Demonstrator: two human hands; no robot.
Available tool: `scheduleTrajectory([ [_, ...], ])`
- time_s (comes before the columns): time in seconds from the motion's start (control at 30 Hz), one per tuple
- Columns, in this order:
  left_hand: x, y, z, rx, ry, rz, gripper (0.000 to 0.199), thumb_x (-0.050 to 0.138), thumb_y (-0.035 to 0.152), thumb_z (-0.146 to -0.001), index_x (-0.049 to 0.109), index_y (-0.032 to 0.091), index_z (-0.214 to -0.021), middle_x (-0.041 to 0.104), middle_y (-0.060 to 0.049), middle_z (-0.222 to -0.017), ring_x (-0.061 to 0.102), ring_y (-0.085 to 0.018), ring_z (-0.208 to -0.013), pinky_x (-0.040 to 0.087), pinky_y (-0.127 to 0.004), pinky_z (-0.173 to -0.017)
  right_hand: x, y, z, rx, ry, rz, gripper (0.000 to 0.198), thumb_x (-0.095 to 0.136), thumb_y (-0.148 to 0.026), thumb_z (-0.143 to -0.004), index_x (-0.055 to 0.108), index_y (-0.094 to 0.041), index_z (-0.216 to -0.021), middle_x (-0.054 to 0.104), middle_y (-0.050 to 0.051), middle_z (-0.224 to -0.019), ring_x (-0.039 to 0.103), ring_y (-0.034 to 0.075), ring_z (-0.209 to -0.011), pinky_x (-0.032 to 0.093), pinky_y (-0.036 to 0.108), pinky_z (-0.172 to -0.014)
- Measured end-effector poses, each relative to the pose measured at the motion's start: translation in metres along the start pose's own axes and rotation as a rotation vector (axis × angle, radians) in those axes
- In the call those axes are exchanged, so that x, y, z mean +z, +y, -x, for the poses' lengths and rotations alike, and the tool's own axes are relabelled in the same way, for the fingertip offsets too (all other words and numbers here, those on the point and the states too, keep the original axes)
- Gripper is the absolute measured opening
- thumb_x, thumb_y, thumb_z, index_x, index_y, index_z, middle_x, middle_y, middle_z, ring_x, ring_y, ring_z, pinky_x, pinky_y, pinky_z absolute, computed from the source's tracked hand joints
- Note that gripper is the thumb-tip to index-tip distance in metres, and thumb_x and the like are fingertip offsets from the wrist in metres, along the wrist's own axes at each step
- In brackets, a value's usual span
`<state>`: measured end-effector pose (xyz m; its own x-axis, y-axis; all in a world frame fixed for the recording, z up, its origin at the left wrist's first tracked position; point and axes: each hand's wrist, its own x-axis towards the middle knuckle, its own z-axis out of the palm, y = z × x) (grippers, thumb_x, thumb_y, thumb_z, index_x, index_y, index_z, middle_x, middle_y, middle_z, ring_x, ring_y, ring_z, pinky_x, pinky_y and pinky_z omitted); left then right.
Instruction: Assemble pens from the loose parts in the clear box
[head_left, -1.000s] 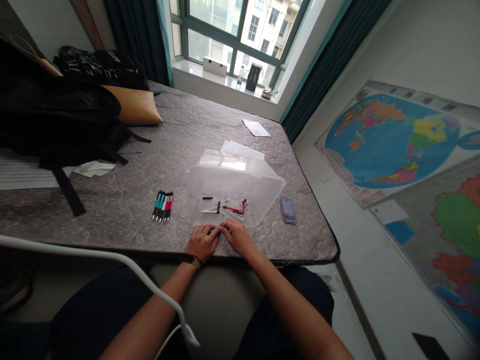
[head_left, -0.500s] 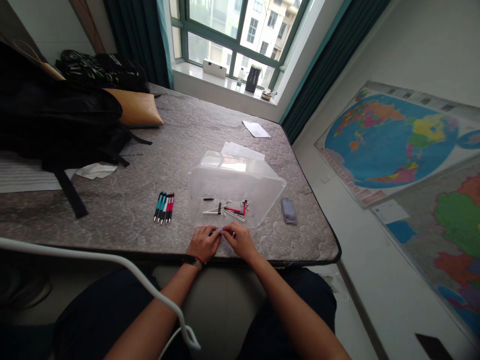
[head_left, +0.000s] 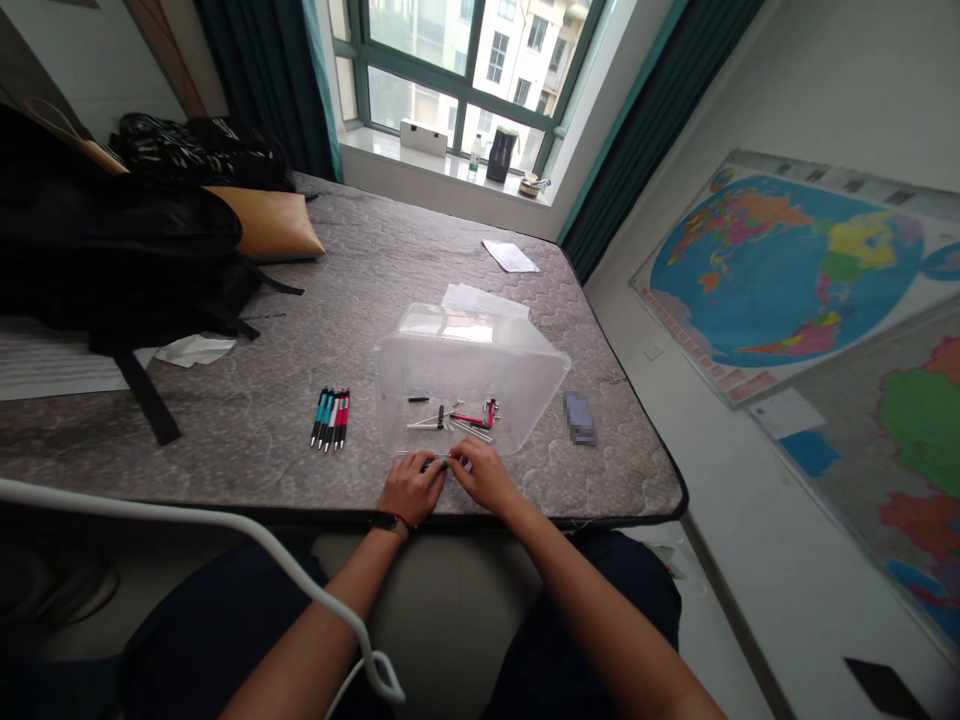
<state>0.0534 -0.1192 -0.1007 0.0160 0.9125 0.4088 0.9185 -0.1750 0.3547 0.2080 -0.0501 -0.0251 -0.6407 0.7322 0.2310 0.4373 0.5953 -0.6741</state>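
Note:
My left hand point(head_left: 414, 486) is closed around a small teal and dark pen part point(head_left: 435, 464), mostly covered by the fingers. My right hand point(head_left: 480, 473) meets it fingertip to fingertip, pinching the teal end of the same part. Both hands rest at the near edge of the mattress, right in front of a clear plastic bin point(head_left: 538, 385). Inside the bin lie loose pen pieces: a red barrel point(head_left: 471, 420), a short black piece point(head_left: 418, 400), and several thin white refills point(head_left: 425, 426). Left of the bin, several pens point(head_left: 330, 420) in teal, white and red lie side by side.
A pixelated grey object point(head_left: 580, 418) lies right of the bin. Papers point(head_left: 510, 256) lie behind it. A black backpack point(head_left: 112, 260) and a tan cushion point(head_left: 277, 225) occupy the left. A white curved tube point(head_left: 225, 517) crosses the lower left foreground.
The view has shifted slightly. Both hands keep their place by the bin; a little more teal shows between the fingertips. The loose pieces and the row of pens stay put.

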Motion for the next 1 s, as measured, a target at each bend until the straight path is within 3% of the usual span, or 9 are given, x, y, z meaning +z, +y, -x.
scheduleTrajectory([
  [0.13, 0.0002, 0.0000, -0.0002, 0.009, 0.002, -0.007, 0.021, 0.049, 0.031, -0.092, 0.066, 0.025, -0.101, 0.063, -0.009, -0.106, 0.055, -0.025, -0.098, 0.042, -0.039, -0.081, -0.0018, -0.0043, 0.0002, -0.038, -0.030, 0.016, 0.008, 0.056, -0.021, -0.090, 0.064, -0.021, -0.088, 0.059, 0.004, -0.087, 0.056, 0.017, -0.083, 0.043, 0.028, -0.076],
  [0.37, -0.0010, 0.0005, -0.0003, 0.002, -0.006, -0.006, 0.021, 0.048, 0.031, -0.093, 0.066, 0.025, -0.102, 0.063, -0.009, -0.107, 0.055, -0.024, -0.098, 0.042, -0.039, -0.082, -0.0037, -0.0079, -0.0012, 0.006, 0.068, 0.000, 0.010, 0.052, -0.021, -0.092, 0.062, -0.020, -0.089, 0.058, 0.005, -0.087, 0.055, 0.018, -0.084, 0.044, 0.029, -0.078],
  [0.53, -0.0009, 0.0002, 0.0000, 0.012, -0.003, -0.011, 0.022, 0.048, 0.031, -0.092, 0.067, 0.025, -0.103, 0.063, -0.010, -0.107, 0.055, -0.024, -0.098, 0.042, -0.039, -0.082, -0.0026, -0.0022, 0.0022, -0.002, 0.005, -0.015, 0.009, 0.055, -0.022, -0.091, 0.063, -0.020, -0.088, 0.059, 0.004, -0.088, 0.055, 0.017, -0.084, 0.044, 0.029, -0.078],
  [1.0, 0.0000, -0.0022, 0.0021, 0.000, -0.006, 0.006, 0.025, 0.045, 0.031, -0.095, 0.062, 0.025, -0.111, 0.062, -0.009, -0.113, 0.055, -0.024, -0.100, 0.042, -0.038, -0.085, 0.0035, -0.0008, 0.0011, 0.002, -0.002, -0.040, 0.012, 0.051, -0.021, -0.093, 0.063, -0.020, -0.093, 0.060, 0.005, -0.091, 0.057, 0.016, -0.084, 0.045, 0.028, -0.077],
])
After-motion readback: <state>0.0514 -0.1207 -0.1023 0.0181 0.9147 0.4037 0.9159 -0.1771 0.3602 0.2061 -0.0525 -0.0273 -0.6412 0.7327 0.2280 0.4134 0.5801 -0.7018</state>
